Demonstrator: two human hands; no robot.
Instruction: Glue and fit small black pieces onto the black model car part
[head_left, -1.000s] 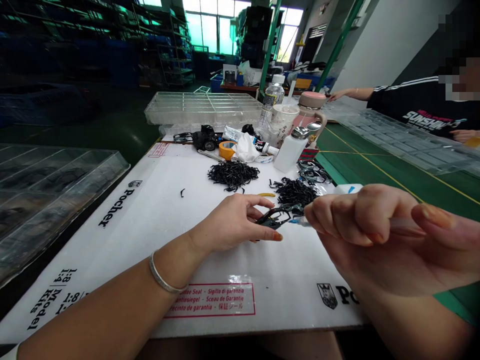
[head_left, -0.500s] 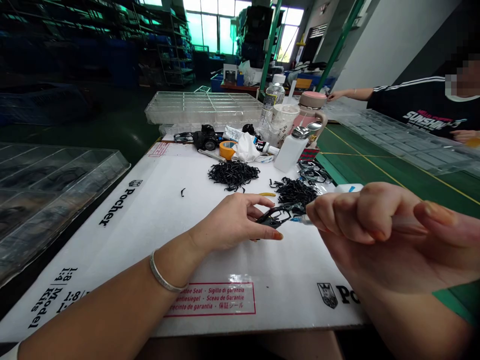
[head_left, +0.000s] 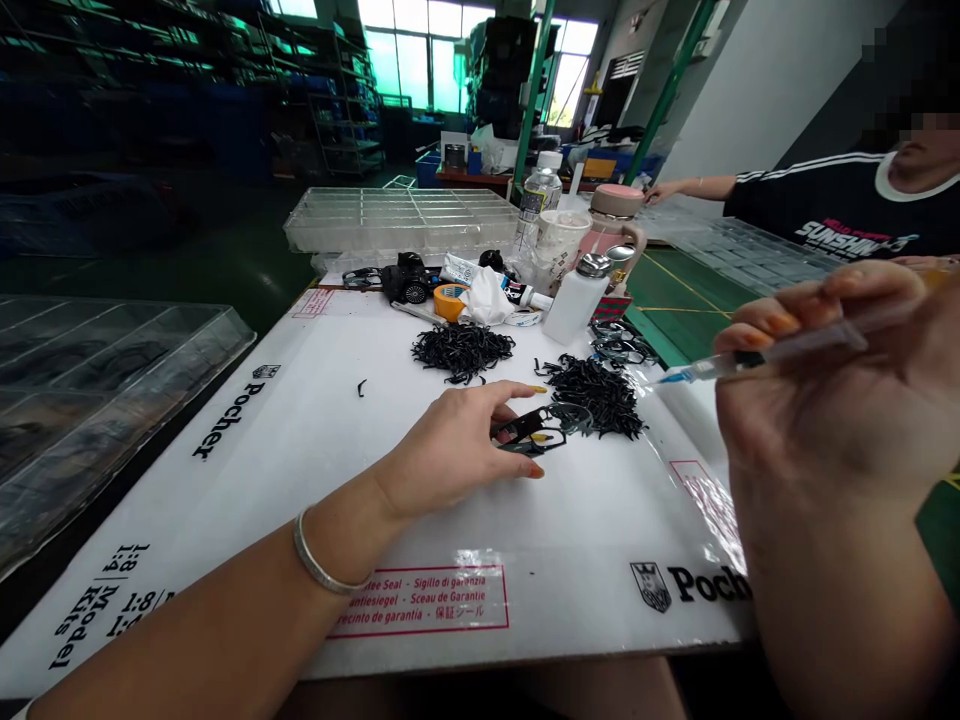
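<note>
While the left hand [head_left: 457,440] pins the black part [head_left: 534,432], the right hand [head_left: 832,400], gripping the syringe [head_left: 750,358], should lower its tip steadily.

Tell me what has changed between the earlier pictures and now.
The right hand lifted the syringe up and to the right, so its tip is now away from the black frame part. The left hand still pinches that part on the white board. The piles of black pieces did not move.
</note>
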